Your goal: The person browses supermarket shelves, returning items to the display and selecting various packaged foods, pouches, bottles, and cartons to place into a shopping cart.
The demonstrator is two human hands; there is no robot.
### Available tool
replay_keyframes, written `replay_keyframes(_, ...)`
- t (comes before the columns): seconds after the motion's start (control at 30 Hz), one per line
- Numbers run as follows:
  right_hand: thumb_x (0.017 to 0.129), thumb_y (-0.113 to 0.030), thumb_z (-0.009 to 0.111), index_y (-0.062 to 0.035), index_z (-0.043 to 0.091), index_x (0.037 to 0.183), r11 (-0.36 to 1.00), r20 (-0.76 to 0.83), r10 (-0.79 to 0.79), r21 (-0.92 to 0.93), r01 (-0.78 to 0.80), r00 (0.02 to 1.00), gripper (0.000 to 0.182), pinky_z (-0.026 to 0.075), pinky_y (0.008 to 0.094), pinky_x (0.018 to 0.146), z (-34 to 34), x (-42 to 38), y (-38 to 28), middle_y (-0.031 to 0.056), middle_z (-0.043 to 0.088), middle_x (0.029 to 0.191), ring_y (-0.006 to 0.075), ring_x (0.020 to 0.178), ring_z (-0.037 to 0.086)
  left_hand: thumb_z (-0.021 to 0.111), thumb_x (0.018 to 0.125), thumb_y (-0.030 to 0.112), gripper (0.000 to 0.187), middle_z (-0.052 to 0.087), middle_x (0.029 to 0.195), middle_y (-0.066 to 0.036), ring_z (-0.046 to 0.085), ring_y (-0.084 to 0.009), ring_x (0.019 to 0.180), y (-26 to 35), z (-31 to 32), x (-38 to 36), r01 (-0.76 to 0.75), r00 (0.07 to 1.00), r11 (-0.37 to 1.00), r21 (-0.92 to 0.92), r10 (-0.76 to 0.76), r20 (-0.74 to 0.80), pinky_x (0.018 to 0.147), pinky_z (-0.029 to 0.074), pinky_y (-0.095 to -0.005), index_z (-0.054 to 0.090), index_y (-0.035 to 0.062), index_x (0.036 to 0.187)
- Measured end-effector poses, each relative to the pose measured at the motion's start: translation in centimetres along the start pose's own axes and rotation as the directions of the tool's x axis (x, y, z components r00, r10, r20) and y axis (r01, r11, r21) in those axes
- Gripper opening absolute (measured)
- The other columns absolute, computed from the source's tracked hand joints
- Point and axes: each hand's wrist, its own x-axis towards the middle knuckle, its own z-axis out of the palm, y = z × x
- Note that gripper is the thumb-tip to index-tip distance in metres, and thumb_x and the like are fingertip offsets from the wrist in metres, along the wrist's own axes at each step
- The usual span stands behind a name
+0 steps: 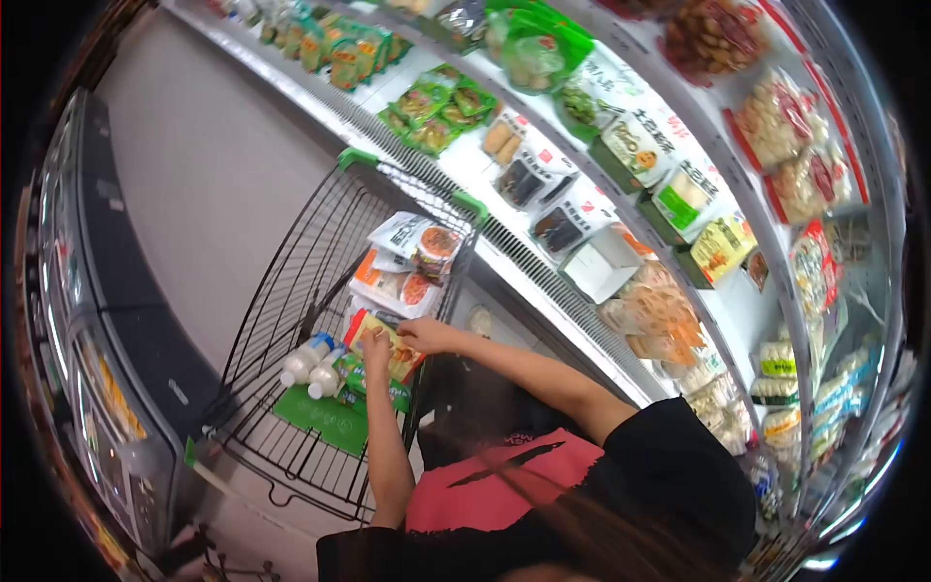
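Note:
My left hand (375,346) and my right hand (423,336) are both inside the wire shopping cart (276,291), with fingers curled at a yellow and red food packet (399,361). The left is over the packet's left part, the right at its upper right edge. Below it lie green packets (396,393). Two white bottles (308,358), one with a blue cap, lie to the left. Toward the cart's front rest a white food packet (395,238) and an orange and white packet (380,281). Small details of the fingertips are hard to make out.
A lit refrigerated shelf (519,257) runs along the right, stocked with bagged foods such as green packets (436,107) and black-and-white packs (572,223). Dark freezer cabinets (145,359) line the left. Grey floor (213,126) lies between them.

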Motion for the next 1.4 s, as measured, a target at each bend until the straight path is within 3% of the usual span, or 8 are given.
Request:
replay_keyframes(0.17, 0.094, -0.017, 0.055, -0.0011, 0.062, 0.113, 0.917, -0.498, 0.259, 0.397, -0.048, 0.828, 0.026, 0.051, 0.0302, 0.076, -13.8, -9.3, -2.3, 0.0073, 0.068, 0.092, 0.014, 0.086, 0.065, 0.055, 0.097, 0.013, 0.027, 0.064, 0.098, -0.007, 0.061, -0.0123, 0.085, 15.1, 15.3, -5.3, -0.486, 0.817, 0.873, -0.023, 0.464, 0.342, 0.073, 0.051, -0.0264, 0.056, -0.0014, 0.12)
replay_keyframes(0.3, 0.093, -0.012, 0.057, 0.0013, 0.06, 0.117, 0.906, -0.872, 0.388, 0.421, 0.052, 0.297, 0.028, 0.051, 0.0293, 0.078, -22.9, -20.0, 0.8, 0.0089, 0.065, 0.108, 0.0145, 0.091, 0.064, 0.053, 0.097, 0.007, 0.024, 0.065, 0.108, -0.011, 0.065, -0.0168, 0.095, 22.2, 30.1, -11.6, -0.581, 0.543, 0.799, -0.153, 0.521, 0.659, 0.084, 0.052, -0.0285, 0.058, -0.0026, 0.119)
replay_keyframes(0.47, 0.092, -0.009, 0.055, 0.0009, 0.053, 0.127, 0.883, -0.854, 0.465, 0.426, 0.199, -0.234, 0.036, 0.046, 0.0265, 0.07, -31.4, -31.8, 2.8, 0.0093, 0.064, 0.105, 0.0104, 0.081, 0.057, 0.054, 0.094, 0.005, 0.034, 0.063, 0.116, -0.012, 0.064, -0.0186, 0.102, 23.0, 46.8, -17.1, -0.665, 0.271, 0.709, -0.234, 0.522, 0.809, 0.086, 0.052, -0.0292, 0.054, -0.004, 0.127)
replay_keyframes(0.67, 0.094, -0.012, 0.054, 0.0018, 0.036, 0.143, 0.897, -0.868, 0.442, 0.427, 0.116, -0.227, 0.054, 0.046, 0.0329, 0.094, -38.6, -35.0, 8.8, 0.0139, 0.05, 0.136, 0.0202, 0.114, 0.056, 0.061, 0.085, 0.007, 0.053, 0.053, 0.128, -0.024, 0.063, -0.0333, 0.1, 24.3, 57.9, -17.3, -0.795, 0.35, 0.589, -0.142, 0.638, 0.686, 0.092, 0.048, -0.0386, 0.045, -0.0059, 0.134)
replay_keyframes(0.83, 0.094, -0.015, 0.058, 0.0034, 0.063, 0.102, 0.88, -0.846, 0.465, 0.473, 0.037, -0.259, 0.021, 0.043, 0.0284, 0.073, -40.3, -34.6, 10.4, 0.0061, 0.063, 0.086, 0.0127, 0.079, 0.053, 0.057, 0.083, 0.004, 0.052, 0.05, 0.128, -0.025, 0.061, -0.0316, 0.101, 25.7, 57.9, -16.9, -0.827, 0.364, 0.555, -0.091, 0.65, 0.667, 0.093, 0.047, -0.0383, 0.046, -0.0074, 0.132)
replay_keyframes(0.93, 0.095, -0.015, 0.059, 0.0038, 0.062, 0.102, 0.902, -0.863, 0.381, 0.426, -0.07, -0.332, 0.02, 0.043, 0.028, 0.071, -40.8, -34.0, 10.6, 0.0056, 0.063, 0.085, 0.0119, 0.076, 0.052, 0.057, 0.083, 0.003, 0.048, 0.051, 0.126, -0.024, 0.063, -0.0296, 0.098, 25.9, 57.7, -16.2, -0.852, 0.318, 0.511, -0.112, 0.675, 0.666, 0.091, 0.048, -0.0376, 0.049, -0.007, 0.129)
replay_keyframes(1.23, 0.096, -0.007, 0.054, 0.003, 0.058, 0.118, 0.903, -0.856, 0.304, 0.119, 0.412, -0.419, 0.024, 0.048, 0.0285, 0.085, -42.5, -35.0, 5.8, 0.0111, 0.065, 0.11, 0.0169, 0.095, 0.061, 0.064, 0.09, 0.021, 0.048, 0.058, 0.121, -0.024, 0.064, -0.0287, 0.099, 26.2, 57.6, -17.2, -0.783, 0.327, 0.594, -0.184, 0.645, 0.691, 0.09, 0.049, -0.0375, 0.051, -0.0042, 0.13)
replay_keyframes(1.4, 0.098, -0.007, 0.051, -0.0051, 0.054, 0.094, 0.664, -0.844, 0.534, 0.452, 0.596, 0.045, 0.005, 0.053, 0.0275, 0.08, -37.0, -36.4, 1.9, 0.007, 0.065, 0.095, 0.0122, 0.086, 0.062, 0.061, 0.094, 0.02, 0.042, 0.065, 0.113, -0.015, 0.062, -0.019, 0.103, 26.6, 48.1, -19.6, -0.463, 0.211, 0.86, -0.217, 0.345, 0.915, 0.089, 0.048, -0.0329, 0.05, -0.0035, 0.128)
